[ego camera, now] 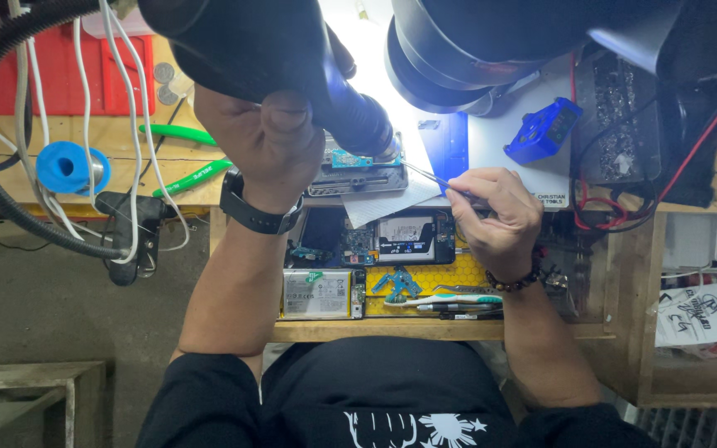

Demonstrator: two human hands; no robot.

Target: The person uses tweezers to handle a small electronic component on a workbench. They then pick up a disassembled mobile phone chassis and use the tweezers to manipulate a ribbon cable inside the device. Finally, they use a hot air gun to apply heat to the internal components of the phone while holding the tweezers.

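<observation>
My left hand (269,141) grips a thick black hot-air handpiece (350,112) whose nozzle points down at a small blue circuit board (352,158) clamped in a grey metal holder (357,176). A black watch sits on that wrist. My right hand (499,211) pinches thin metal tweezers (429,176). Their tip reaches left to the holder's right end. Both hands work under a black microscope head (475,50) in bright light.
Opened phones (375,241) and a battery (317,294) lie on a yellow mat (450,278) with a toothbrush and pens. A blue tool (543,129), green-handled pliers (188,158), a blue solder spool (66,166), a red box and white cables surround the bench.
</observation>
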